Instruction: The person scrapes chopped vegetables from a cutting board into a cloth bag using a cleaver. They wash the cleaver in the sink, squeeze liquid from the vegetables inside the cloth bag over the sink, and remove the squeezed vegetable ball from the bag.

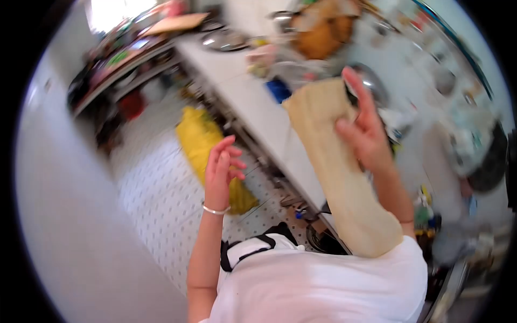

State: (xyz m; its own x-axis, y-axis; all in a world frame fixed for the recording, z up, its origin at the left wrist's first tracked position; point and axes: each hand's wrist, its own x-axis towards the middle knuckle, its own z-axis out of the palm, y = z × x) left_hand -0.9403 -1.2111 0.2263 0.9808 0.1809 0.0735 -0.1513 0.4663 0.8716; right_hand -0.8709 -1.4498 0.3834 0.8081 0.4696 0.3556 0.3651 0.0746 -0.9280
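Observation:
A long, pale beige sheet of dough (342, 177) hangs in front of the counter. My right hand (369, 132) grips its upper part, the thumb pressed on the near face and a finger pointing upward. The fingers behind the dough are hidden. From there the sheet drapes down along my forearm, its rounded lower end against my white shirt. My left hand (219, 161), with a bangle at the wrist, is raised in the air, holding nothing. Its fingers are loosely bent and apart. A yellow sack (196, 134) lies on the floor beyond it.
A white counter (253, 107) runs diagonally, bearing a metal lid (225, 40), a brown bag-like item (323, 29) and a blue item (278, 90). Cluttered shelving (134, 59) stands at the back left. A pale wall (70, 204) is close on my left. The picture is blurred.

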